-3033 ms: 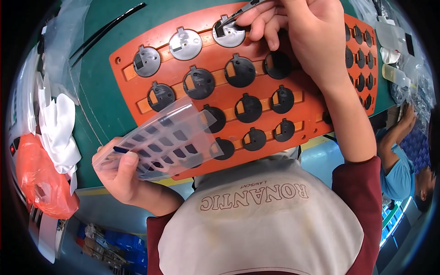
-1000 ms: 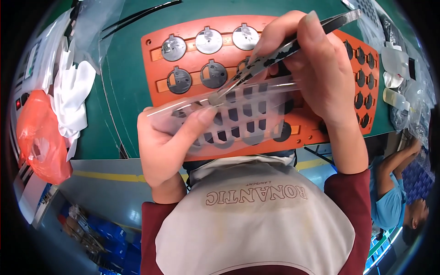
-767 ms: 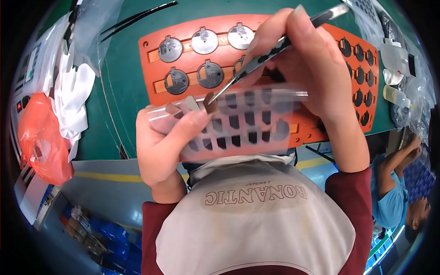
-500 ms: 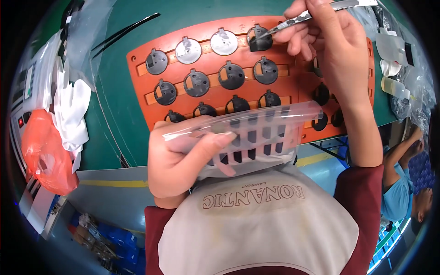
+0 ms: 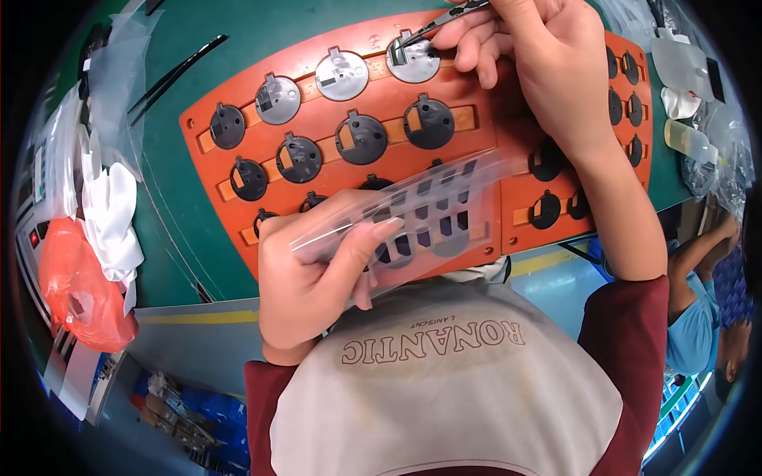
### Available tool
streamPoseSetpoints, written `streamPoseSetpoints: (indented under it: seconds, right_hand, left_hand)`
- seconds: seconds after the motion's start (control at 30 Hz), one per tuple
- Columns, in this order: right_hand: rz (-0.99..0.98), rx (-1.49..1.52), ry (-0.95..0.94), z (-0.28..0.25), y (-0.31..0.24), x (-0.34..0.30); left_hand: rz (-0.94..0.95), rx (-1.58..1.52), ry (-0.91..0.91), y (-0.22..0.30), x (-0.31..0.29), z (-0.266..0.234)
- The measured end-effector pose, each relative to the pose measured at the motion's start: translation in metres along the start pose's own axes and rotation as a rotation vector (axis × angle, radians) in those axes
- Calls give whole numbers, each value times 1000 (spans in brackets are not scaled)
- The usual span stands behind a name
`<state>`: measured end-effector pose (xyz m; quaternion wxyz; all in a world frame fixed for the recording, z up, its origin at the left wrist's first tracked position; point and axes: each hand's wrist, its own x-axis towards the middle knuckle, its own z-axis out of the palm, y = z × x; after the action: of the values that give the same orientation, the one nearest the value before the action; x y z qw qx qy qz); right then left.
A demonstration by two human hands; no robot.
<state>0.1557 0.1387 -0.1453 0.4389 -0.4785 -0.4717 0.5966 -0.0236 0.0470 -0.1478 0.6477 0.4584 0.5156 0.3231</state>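
Observation:
My right hand [image 5: 548, 79] holds a pair of tweezers [image 5: 447, 19] in a pinch. Their tips reach the window of a round disc [image 5: 414, 63], fourth from the left in the tray's back row. Between thumb and fingers, my left hand [image 5: 313, 274] grips a clear plastic sheet [image 5: 425, 218] carrying rows of small dark pieces. The sheet is tilted and hangs over the front of the orange tray [image 5: 484, 91], hiding part of the front discs. Several dark discs with cut-out windows, such as this one [image 5: 361, 137], sit in the tray's slots.
A thin black tool [image 5: 178, 75] lies on the green table [image 5: 171, 198] to the left. White gloves [image 5: 111, 214] and a red plastic bag [image 5: 79, 285] are at the left edge. Bottles [image 5: 689, 141] and clear bags stand right. Another person in blue [image 5: 694, 325] sits at the far right.
The tray has shifted left in view. My right hand and tweezers have moved left with it, staying at the same disc. The sheet in my left hand is tilted more steeply.

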Motion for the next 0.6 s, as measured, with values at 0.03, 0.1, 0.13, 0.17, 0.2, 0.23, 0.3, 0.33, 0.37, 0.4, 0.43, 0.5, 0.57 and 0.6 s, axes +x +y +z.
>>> streamPoseSetpoints:
  seconds: [0.03, 0.1, 0.13, 0.17, 0.2, 0.23, 0.3, 0.33, 0.37, 0.4, 0.43, 0.5, 0.57, 0.6]
  right_hand:
    - [-1, -11, -1, 0, 0, 0]
    - [0, -21, -2, 0, 1, 0]
    - [8, -22, 0, 0, 1, 1]
    - [16, -25, 2, -1, 1, 1]
    - [17, -24, 2, -1, 1, 1]
    - [12, -22, 2, -2, 1, 1]
    - [7, -21, 3, -2, 0, 0]
    - [7, -17, 7, -2, 0, 0]
    - [8, -13, 10, -2, -1, 0]
    - [8, -13, 10, -2, -1, 0]
    - [13, -24, 6, -2, -1, 0]
    - [17, -36, 2, -2, -1, 0]
    - [19, -36, -1, -2, -1, 1]
    - [18, -37, -1, -2, -1, 1]
  left_hand:
    - [20, 16, 6, -1, 1, 0]
    - [39, 32, 12, -2, 2, 1]
    - [32, 28, 11, -2, 2, 1]
    - [27, 24, 10, -2, 3, 2]
    - [26, 25, 9, -1, 3, 2]
    - [26, 43, 22, 0, 3, 3]
    - [27, 62, 32, 0, 3, 4]
    - [25, 58, 30, -1, 3, 4]
    - [23, 54, 28, -1, 3, 4]
    - [23, 54, 27, -1, 3, 4]
    - [27, 60, 22, 0, 3, 4]
    - [32, 65, 18, 1, 3, 4]
    - [15, 59, 17, 3, 3, 4]
    - [16, 58, 17, 3, 3, 4]
